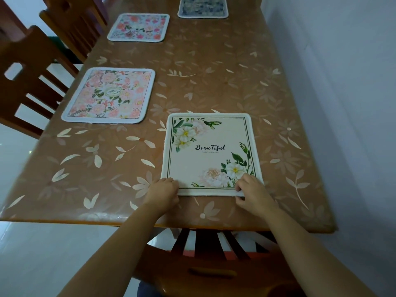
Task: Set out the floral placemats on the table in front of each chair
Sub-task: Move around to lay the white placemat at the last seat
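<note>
Cream placemat (209,154), printed "BeauTiful" with white flowers, lies flat on the table (214,71) near the near edge, right of centre. It sits directly beyond the back of the near chair (214,273). Its near border runs roughly parallel to the table's near edge, a little in from it.

Left hand (164,190): knuckles up, fingers curled over the mat's near-left corner, gripping it. The forearm reaches in from lower left.
Right hand (251,192): fingers bent onto the near-right corner, thumb at the border, pinching the mat's edge. The forearm reaches in from lower right.

Other mats, all flat:
- pink floral placemat (109,95) along the left edge, in front of a left-side chair (27,88), with a gap of bare table cover between it and the cream mat;
- second pink placemat (138,27) farther along the left edge, by another chair (72,24);
- blue-grey placemat (203,7) at the far end, partly cut off by the frame.

Open room: a wide stretch of bare cover lies left of the cream mat, toward the near-left corner. A narrower strip lies on its right, up to the right edge, which runs close beside the wall (342,82).
</note>
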The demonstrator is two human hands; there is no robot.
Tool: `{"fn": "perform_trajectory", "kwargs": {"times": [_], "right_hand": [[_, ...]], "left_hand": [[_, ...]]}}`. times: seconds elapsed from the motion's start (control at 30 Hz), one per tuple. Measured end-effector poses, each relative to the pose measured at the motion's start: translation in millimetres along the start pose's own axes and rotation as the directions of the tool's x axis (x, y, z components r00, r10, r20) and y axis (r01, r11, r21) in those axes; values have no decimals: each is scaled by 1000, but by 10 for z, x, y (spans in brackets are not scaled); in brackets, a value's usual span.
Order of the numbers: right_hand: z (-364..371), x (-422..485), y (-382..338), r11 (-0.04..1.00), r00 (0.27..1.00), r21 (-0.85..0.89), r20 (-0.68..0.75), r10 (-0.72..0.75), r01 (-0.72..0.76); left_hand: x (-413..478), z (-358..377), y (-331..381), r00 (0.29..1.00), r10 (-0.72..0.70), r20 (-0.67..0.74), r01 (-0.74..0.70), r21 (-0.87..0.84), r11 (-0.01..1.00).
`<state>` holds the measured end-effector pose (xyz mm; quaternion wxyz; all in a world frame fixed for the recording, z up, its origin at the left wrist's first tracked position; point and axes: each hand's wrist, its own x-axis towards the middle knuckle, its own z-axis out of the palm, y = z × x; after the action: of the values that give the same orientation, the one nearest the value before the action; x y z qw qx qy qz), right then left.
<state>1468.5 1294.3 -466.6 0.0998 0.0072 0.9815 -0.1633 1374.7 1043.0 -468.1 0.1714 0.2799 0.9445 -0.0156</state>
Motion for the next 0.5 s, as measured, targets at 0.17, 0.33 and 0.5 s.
{"fn": "perform_trajectory", "kwargs": {"times": [0.17,0.33,0.5], "right_hand": [[36,-7,-68,1000,1000,15,24,-19,19],[76,-5,-145,999,998,16,38,-42,41],[38,-37,-91,998,998,2,33,-60,60]], "left_hand": [[5,-65,-78,994,-35,99,30,43,999],[-36,-64,-166,995,-44,92,42,21,999],[-100,15,-175,999,-17,30,19,-65,998]]}}
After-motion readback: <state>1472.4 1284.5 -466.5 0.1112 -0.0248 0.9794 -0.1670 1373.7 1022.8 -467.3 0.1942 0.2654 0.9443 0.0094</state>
